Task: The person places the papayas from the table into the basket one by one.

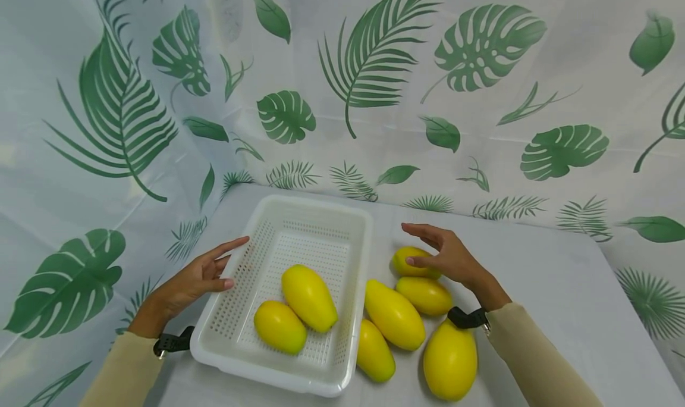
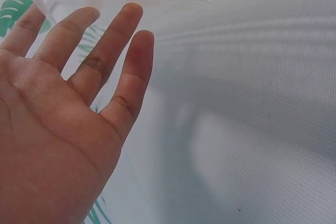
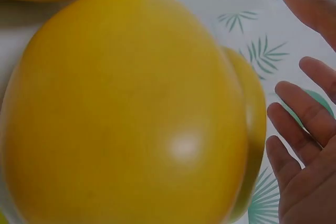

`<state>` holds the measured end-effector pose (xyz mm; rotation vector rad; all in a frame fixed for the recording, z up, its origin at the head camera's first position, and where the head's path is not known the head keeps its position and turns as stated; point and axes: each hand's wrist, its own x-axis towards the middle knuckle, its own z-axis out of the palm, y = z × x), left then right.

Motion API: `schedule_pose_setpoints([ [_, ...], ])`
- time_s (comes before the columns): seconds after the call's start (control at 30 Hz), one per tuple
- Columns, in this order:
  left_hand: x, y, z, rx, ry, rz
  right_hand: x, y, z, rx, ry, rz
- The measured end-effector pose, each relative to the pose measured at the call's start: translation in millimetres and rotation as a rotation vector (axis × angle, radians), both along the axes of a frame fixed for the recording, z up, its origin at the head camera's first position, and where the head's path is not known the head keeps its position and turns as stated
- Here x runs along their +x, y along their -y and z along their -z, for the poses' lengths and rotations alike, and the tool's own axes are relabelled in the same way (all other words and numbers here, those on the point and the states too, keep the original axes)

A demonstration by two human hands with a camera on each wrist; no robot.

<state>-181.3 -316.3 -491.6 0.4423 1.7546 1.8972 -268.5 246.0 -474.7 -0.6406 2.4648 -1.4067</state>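
A white perforated plastic basket (image 1: 257, 373) stands on the table with two yellow papayas lying in it, a longer one (image 1: 309, 298) and a shorter one (image 1: 280, 327). My left hand (image 1: 195, 279) is at the basket's left rim, fingers spread; in the left wrist view its straight fingers are beside the basket's outer wall. To the right of the basket, my right hand (image 1: 451, 258) hovers around the farthest papaya (image 1: 401, 260), thumb in front of it and fingers extended beyond. The right wrist view has these fingers apart, with a large papaya (image 3: 126, 108) filling the foreground.
More papayas lie right of the basket: one (image 1: 424, 295) just nearer than the farthest, a long one (image 1: 395, 315), one (image 1: 377, 353) against the basket's side, and a big one (image 1: 451, 362) below my right wrist. A leaf-patterned curtain (image 1: 385, 139) hangs behind the white table (image 1: 540, 276).
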Motion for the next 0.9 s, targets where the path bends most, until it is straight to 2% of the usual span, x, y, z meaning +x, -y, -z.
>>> schedule_pose_setpoints([
  [0.47,-0.5,1,3.8,0.023,-0.012,0.021,1.3,-6,13.7,0.042,0.074,-0.032],
  [0.9,-1.3,1,3.8,0.019,-0.009,0.012,-0.6,-9,20.0,0.111,0.072,-0.040],
])
